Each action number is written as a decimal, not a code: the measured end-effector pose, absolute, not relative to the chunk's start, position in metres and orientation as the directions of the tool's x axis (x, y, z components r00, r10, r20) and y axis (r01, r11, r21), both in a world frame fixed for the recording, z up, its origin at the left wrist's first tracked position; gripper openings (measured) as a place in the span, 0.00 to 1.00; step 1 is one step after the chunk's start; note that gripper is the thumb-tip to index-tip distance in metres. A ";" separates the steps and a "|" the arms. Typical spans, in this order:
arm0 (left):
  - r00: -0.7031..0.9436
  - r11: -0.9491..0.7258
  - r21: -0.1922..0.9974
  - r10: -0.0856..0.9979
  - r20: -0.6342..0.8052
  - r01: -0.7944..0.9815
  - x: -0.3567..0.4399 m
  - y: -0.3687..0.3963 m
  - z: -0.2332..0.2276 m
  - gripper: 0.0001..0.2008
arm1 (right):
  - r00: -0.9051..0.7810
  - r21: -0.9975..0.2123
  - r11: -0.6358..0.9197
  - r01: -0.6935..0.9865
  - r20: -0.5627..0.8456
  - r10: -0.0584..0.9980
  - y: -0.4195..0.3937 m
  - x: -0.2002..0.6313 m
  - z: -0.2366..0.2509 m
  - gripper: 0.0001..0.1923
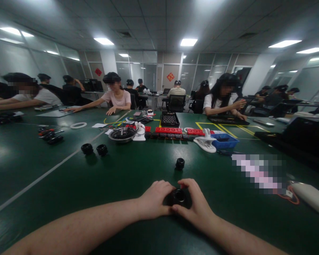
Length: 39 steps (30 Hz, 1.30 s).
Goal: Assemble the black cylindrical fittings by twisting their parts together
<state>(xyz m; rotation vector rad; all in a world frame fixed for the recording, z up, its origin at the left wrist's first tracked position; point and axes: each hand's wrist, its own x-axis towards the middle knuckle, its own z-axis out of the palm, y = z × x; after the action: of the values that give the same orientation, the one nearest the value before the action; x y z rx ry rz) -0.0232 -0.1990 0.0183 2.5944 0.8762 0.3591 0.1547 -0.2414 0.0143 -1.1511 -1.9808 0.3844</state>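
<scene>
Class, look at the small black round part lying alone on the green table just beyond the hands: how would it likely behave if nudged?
The black round part looks rigid, so it probably won't flex. It seems to sit on a flat end, so a nudge likely slides it across the green table; tipped sideways, it might roll.

No legible text; only unreadable red signs [170,77] on the far glass wall [151,72].

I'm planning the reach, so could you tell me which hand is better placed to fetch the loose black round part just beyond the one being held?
Probably the right hand: the loose black round part lies just beyond its fingers, farther from the left hand.
</scene>
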 end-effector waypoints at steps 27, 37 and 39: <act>0.771 -0.745 0.438 0.616 0.162 0.503 -0.024 -0.199 0.019 0.20 | -0.277 -0.511 0.619 0.596 0.593 0.756 -0.244 0.157 0.016 0.23; 0.779 -0.749 0.407 0.614 0.127 0.523 -0.024 -0.201 0.021 0.17 | -0.243 -0.529 0.518 0.673 0.503 0.829 -0.241 0.155 0.010 0.23; 0.777 -0.747 0.408 0.616 0.127 0.526 -0.024 -0.201 0.022 0.17 | -0.271 -0.536 0.548 0.642 0.509 0.817 -0.242 0.155 0.011 0.21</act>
<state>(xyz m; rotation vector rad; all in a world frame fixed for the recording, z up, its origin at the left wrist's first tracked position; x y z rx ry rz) -0.0241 -0.2007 0.0217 2.6195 0.8725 0.3609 0.1549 -0.2415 0.0111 -1.1753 -2.0074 0.2856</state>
